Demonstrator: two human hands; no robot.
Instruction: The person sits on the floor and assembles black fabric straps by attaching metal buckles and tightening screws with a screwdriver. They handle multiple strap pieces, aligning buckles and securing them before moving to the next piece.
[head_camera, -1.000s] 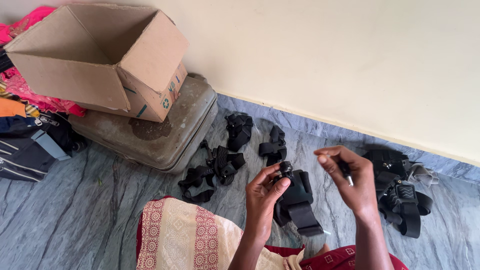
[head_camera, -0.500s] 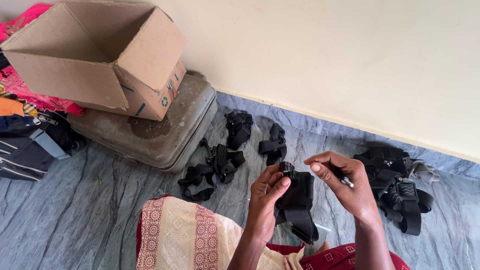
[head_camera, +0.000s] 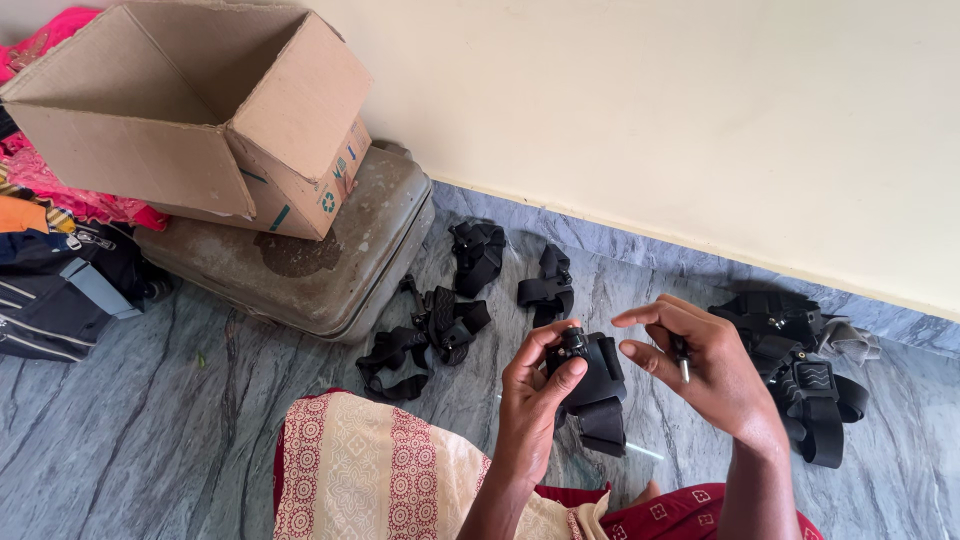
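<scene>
Cardboard box (head_camera: 190, 110) cut off at top edge, sits on grey suitcase (head_camera: 300, 265). Left hand (head_camera: 535, 395) grips black strap mount (head_camera: 595, 385), its lower strap partly hidden behind the wrist. Right hand (head_camera: 710, 370) pinches small silver screw (head_camera: 684, 370), mostly hidden by fingers.

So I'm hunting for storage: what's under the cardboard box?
The box rests on a worn grey suitcase. Pink cloth shows beneath its left end. What the box covers there cannot be seen.
</scene>
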